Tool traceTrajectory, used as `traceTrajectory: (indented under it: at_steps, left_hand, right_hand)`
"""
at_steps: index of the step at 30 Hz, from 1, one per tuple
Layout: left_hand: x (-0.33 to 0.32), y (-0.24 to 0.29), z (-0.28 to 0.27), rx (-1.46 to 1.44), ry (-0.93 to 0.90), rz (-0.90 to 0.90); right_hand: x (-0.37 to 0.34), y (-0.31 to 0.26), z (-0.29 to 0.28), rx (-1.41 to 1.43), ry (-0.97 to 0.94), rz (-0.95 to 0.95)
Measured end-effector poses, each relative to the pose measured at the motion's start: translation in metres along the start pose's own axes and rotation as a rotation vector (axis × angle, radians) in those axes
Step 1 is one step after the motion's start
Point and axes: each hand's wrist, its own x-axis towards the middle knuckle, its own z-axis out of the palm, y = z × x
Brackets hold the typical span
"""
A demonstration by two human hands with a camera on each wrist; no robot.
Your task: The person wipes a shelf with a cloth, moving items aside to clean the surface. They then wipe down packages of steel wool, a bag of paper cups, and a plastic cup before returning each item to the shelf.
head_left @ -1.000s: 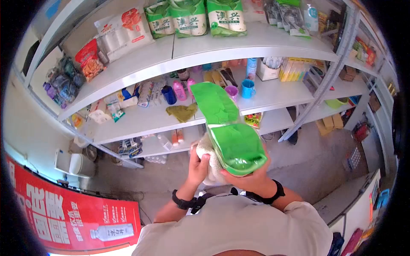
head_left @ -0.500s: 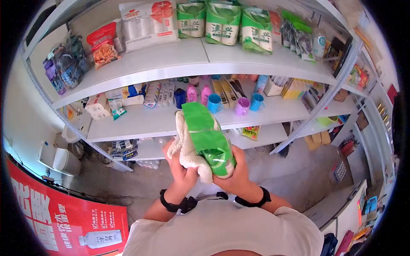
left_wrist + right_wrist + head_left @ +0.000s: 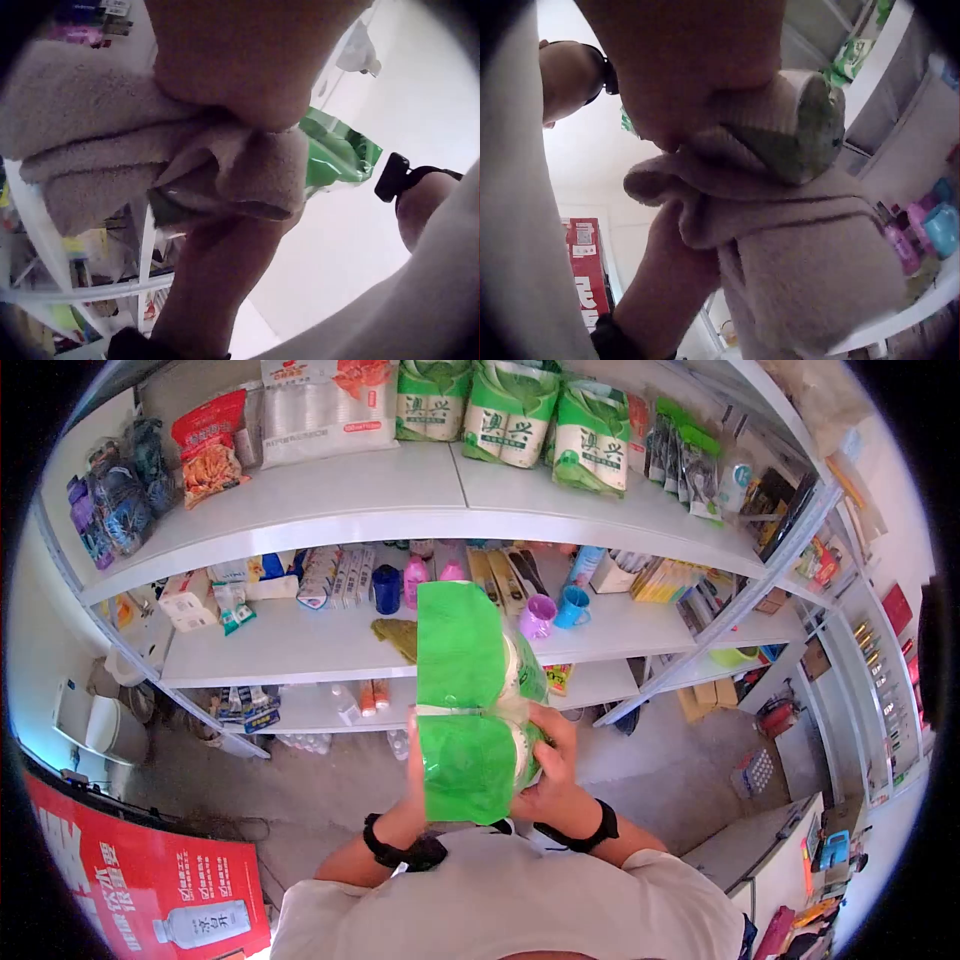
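A green-and-white plastic pack of paper rolls (image 3: 462, 660) is held up in front of the chest, its green face toward the head camera. My right hand (image 3: 558, 765) grips its right side, thumb and fingers around the wrap. At its left edge is my left hand (image 3: 408, 790), mostly hidden behind the pack in the head view. Against the pack's underside lies a folded beige towel (image 3: 97, 135), hidden from the head camera. From the right wrist, the towel (image 3: 817, 270) hangs in thick folds, with the left hand (image 3: 679, 244) holding it at the folded end.
Ahead stands a metal shelf (image 3: 300, 530) with similar roll packs (image 3: 510, 420) on top. Its middle level bears a purple mug (image 3: 537, 616), a blue mug (image 3: 573, 607), pink bottles and an olive cloth (image 3: 396, 637). A red printed panel (image 3: 150, 880) is at lower left.
The pack has turned from a slant to nearly upright, its green face now covering the towel seen earlier beside it. The olive cloth is again visible behind it. The head view has shifted.
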Motion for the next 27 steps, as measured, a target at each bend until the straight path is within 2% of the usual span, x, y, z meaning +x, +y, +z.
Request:
traceTrajectory:
  at_steps: [1,5,7,11,12,13,14,17,21,22,26,27]
  left_hand:
    - [0.000,0.010,0.009,0.239,-0.016,0.167]
    - [0.001,0.013,0.017,0.649,-0.013,0.362]
    - [0.010,0.008,0.030,0.789,-0.061,0.529]
    - [0.013,-0.046,0.008,0.342,-0.075,0.037]
    - [0.015,-0.052,0.011,0.560,-0.092,-0.028]
    - [0.018,-0.063,0.016,0.567,-0.102,-0.065]
    - [0.023,-0.073,0.023,0.518,-0.108,-0.083]
    - [0.039,-0.098,0.036,0.311,-0.106,-0.165]
    - [0.055,-0.119,0.052,0.225,-0.129,-0.214]
    - [0.057,-0.123,0.057,0.227,-0.147,-0.204]
    - [0.058,-0.133,0.086,0.310,-0.288,-0.104]
    - [0.059,-0.134,0.093,0.346,-0.345,-0.057]
  right_hand:
    - [-0.005,0.003,-0.004,0.002,-0.015,0.009]
    - [-0.031,0.023,-0.020,-0.005,-0.047,0.139]
    - [-0.039,0.035,-0.023,0.023,0.010,0.148]
    - [-0.044,0.042,-0.046,-0.088,0.040,0.167]
    - [-0.047,0.047,-0.050,-0.098,0.062,0.153]
    - [-0.049,0.053,-0.055,-0.112,0.083,0.136]
    - [-0.048,0.058,-0.061,-0.112,0.107,0.096]
    - [-0.044,0.068,-0.099,0.002,-0.047,0.157]
    - [-0.064,0.105,-0.138,0.292,-0.177,0.248]
    - [-0.073,0.115,-0.148,0.301,-0.212,0.243]
    - [-0.083,0.138,-0.180,0.083,-0.098,0.309]
    - [-0.079,0.142,-0.189,0.111,-0.089,0.372]
